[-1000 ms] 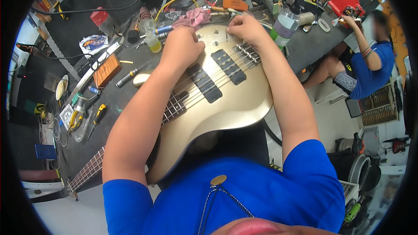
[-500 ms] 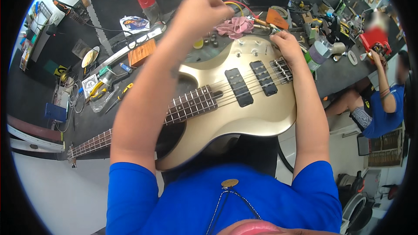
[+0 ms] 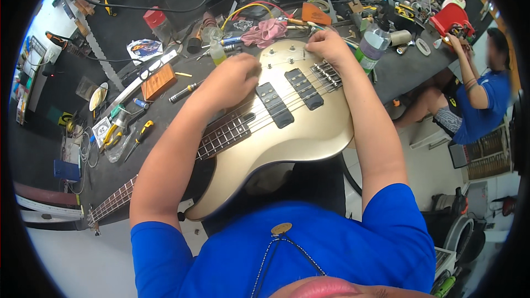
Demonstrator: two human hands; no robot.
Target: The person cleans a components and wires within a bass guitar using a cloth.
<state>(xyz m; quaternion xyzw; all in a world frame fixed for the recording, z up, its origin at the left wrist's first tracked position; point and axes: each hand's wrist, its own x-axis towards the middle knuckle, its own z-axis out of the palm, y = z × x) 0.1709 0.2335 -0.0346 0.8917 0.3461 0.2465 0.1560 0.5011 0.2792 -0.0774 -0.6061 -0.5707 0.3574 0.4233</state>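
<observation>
A gold bass guitar [image 3: 314,143] lies face up at the bench edge, its neck running to the lower left. Two black pickups [image 3: 274,105] sit under the strings, with a metal bridge [image 3: 327,76] to their right. Several bare control shafts [image 3: 291,60] stand on the body's far part. My left hand [image 3: 238,79] is at the body's far left edge, beside the shafts and a pickup, fingers curled; what they hold is hidden. My right hand [image 3: 329,48] is at the far right edge beyond the bridge, fingertips pinched together; anything between them is too small to tell.
Behind the bass lie a pink cloth [image 3: 265,33], a small bottle of yellowish liquid [image 3: 217,52] and a larger bottle [image 3: 371,47]. A wooden block [image 3: 159,81], screwdriver [image 3: 139,138] and pliers [image 3: 113,135] are to the left. Another person [image 3: 486,99] sits at the right.
My left hand has come down from above the back of the bench to the bass's far edge. My right hand stays at the body's far right. The whole view has shifted slightly.
</observation>
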